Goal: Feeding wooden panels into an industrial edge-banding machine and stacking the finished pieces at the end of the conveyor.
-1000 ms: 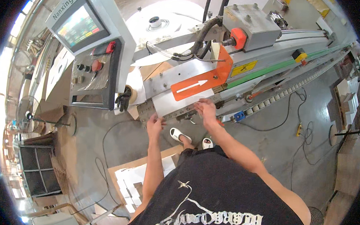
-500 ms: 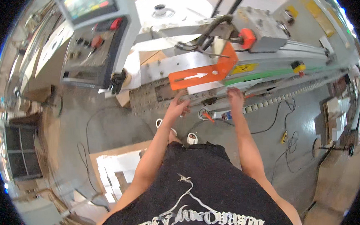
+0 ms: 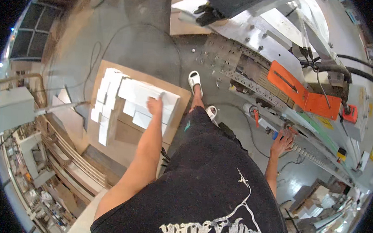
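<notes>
Clearly, the left hand (image 3: 154, 105) reaches down over the white panels (image 3: 139, 90), fingers partly curled at the top of the long one; whether it grips that panel or only touches it, I cannot tell. These panels lie in stepped piles on a brown board (image 3: 154, 82), low down to the person's left. Well apart, the right hand (image 3: 282, 143) is loosely spread with nothing visible in its grasp, just beside a blue fitting (image 3: 275, 135) on the machine (image 3: 258, 40), below its bent orange plate (image 3: 287, 84).
</notes>
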A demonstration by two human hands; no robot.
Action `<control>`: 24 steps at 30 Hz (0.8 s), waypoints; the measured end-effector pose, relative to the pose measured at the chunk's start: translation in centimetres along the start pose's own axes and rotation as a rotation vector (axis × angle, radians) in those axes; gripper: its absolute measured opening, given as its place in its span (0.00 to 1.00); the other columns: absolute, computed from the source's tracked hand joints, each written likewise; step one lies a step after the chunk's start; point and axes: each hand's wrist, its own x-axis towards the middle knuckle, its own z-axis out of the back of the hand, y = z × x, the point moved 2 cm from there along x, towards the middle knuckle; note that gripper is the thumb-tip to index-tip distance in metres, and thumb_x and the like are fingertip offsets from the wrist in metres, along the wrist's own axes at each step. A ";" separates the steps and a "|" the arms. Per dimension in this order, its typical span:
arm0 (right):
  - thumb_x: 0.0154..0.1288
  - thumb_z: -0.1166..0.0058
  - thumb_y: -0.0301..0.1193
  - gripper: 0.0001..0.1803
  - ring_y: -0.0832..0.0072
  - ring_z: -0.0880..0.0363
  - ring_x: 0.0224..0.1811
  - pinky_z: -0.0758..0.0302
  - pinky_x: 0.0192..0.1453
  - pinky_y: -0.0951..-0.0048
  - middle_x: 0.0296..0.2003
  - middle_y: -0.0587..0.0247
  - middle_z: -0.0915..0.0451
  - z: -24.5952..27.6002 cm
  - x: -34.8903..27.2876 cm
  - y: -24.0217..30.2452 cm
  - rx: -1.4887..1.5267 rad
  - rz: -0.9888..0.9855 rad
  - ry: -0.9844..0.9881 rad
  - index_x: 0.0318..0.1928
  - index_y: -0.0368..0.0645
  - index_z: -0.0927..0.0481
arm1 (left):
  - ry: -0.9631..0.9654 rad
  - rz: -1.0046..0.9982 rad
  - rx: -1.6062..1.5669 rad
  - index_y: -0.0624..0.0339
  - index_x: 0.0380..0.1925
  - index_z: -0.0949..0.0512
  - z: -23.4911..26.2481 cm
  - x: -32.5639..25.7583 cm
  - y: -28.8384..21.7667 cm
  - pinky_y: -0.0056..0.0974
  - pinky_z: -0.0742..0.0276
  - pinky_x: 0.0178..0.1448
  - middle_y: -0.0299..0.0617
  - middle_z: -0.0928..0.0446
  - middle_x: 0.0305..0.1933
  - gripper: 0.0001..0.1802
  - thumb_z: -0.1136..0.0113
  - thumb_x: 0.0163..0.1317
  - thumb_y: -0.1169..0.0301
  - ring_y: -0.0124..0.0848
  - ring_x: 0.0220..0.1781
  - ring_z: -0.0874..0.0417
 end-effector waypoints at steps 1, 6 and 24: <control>0.71 0.58 0.51 0.27 0.55 0.46 0.70 0.53 0.69 0.41 0.66 0.58 0.36 -0.4 -0.1 -0.4 0.016 0.014 -0.005 0.60 0.48 0.26 | -0.057 0.163 0.044 0.68 0.55 0.33 0.4 1.0 1.5 0.57 0.29 0.59 0.65 0.32 0.58 0.45 0.35 0.50 0.40 0.59 0.62 0.31; 0.70 0.57 0.52 0.27 0.56 0.45 0.69 0.55 0.69 0.43 0.66 0.61 0.35 0.2 -0.3 -0.6 0.052 0.046 0.061 0.59 0.49 0.25 | -0.067 0.549 -0.138 0.64 0.71 0.57 -0.4 6.1 3.4 0.62 0.37 0.66 0.76 0.50 0.68 0.71 0.29 0.38 0.35 0.68 0.68 0.41; 0.64 0.49 0.52 0.27 0.49 0.44 0.70 0.53 0.65 0.29 0.62 0.52 0.31 1.5 0.9 1.5 0.107 -0.013 0.250 0.54 0.46 0.23 | 0.029 0.620 -0.495 0.56 0.73 0.65 4.2 4.5 6.7 0.56 0.32 0.62 0.68 0.44 0.66 0.71 0.24 0.37 0.48 0.57 0.64 0.33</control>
